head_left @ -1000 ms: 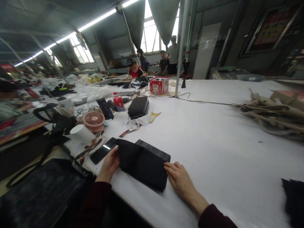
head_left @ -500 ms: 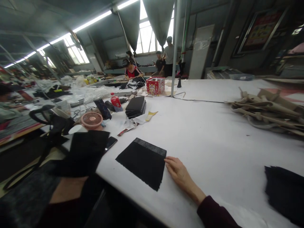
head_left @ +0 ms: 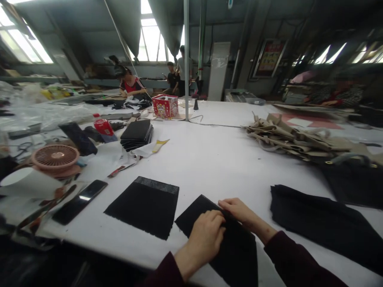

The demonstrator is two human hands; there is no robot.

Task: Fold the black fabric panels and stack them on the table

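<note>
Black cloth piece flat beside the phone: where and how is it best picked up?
I'd likely pinch the black cloth piece at its near right corner, thumb slipped underneath, coming from the near side. It lies flat on the table, offering only edges to grip, and that corner points toward the front, clear of the phone and the left hand.

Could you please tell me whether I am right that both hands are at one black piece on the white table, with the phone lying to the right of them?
Not quite: the head view shows the phone to the left, beyond the grey-edged piece. The left hand and right hand are indeed at one black piece on the white table.
</note>
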